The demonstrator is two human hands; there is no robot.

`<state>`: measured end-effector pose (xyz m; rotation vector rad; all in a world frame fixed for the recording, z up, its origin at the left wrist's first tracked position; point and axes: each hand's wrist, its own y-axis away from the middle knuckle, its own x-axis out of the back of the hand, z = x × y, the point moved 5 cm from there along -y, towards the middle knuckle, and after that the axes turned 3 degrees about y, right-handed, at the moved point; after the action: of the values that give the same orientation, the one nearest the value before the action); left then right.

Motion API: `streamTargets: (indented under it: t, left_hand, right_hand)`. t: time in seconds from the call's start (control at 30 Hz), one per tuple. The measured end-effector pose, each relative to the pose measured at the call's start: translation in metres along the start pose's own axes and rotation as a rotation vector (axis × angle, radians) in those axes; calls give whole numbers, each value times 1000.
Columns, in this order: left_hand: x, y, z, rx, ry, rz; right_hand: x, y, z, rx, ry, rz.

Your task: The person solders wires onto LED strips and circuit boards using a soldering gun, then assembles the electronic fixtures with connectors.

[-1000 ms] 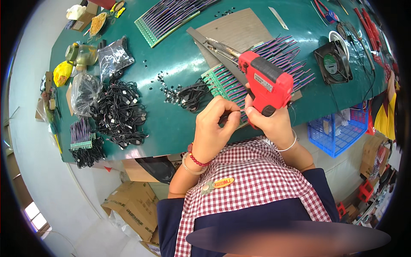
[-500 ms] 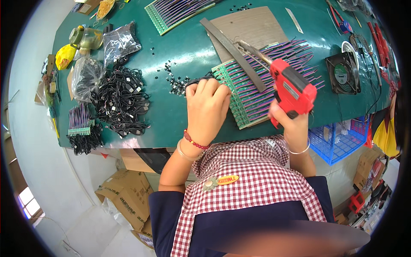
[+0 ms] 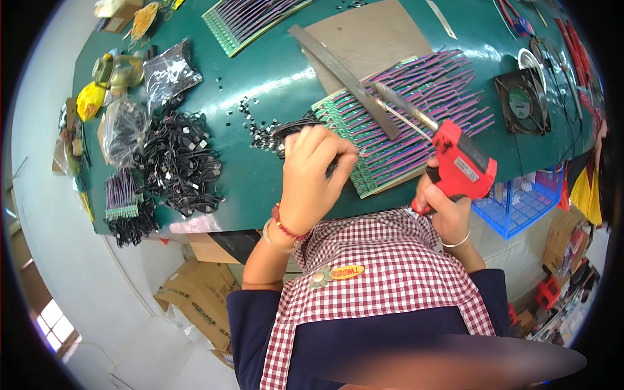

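My left hand (image 3: 315,156) is closed, fingers curled at the left edge of a green circuit board panel (image 3: 359,170). A black cable (image 3: 332,165) shows between its thumb and fingers; the cable's end is hidden. More black cables (image 3: 299,125) lie just beyond the knuckles. Rows of purple and black wires (image 3: 448,110) stretch rightward from the panel, and a flat dark metal bar (image 3: 344,73) lies across them. My right hand (image 3: 443,205) grips a red soldering gun (image 3: 463,162) by its handle. Its metal tip points up and left above the wires.
Left of my hands lie small black-and-white parts (image 3: 260,133), a heap of black cables (image 3: 185,162) and a finished-looking wired board (image 3: 122,211). A brown board (image 3: 364,39) lies beneath the bar. At right stand a black fan (image 3: 522,102) and, below the table, a blue crate (image 3: 513,211).
The soldering gun has moved right and slightly down, away from my left hand. My left hand's fingers have shifted, and the black cable between them now shows.
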<state>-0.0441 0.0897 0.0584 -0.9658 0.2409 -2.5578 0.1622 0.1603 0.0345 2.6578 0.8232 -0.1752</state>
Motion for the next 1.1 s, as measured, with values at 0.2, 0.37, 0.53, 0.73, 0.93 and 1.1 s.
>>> streamTargets:
  t: [0.2, 0.37, 0.53, 0.73, 0.93, 1.1]
  left_hand:
    - [-6, 20, 12, 408, 757, -48]
    - [-22, 34, 15, 648, 1093, -126]
    - [-27, 35, 15, 635, 1105, -158]
    - [-11, 22, 17, 338, 657, -81]
    - [8, 6, -1, 13, -211, 94]
    - [0, -5, -24, -36, -365, 6]
  right_hand:
    - [-49, -16, -30, 124, 133, -194]
    - [-56, -17, -26, 263, 207, -261]
    - [-56, -16, -27, 295, 287, -256]
    - [-46, -28, -22, 111, 14, -55]
    - [-15, -19, -17, 34, 59, 47]
    - [9, -6, 5, -50, 21, 29]
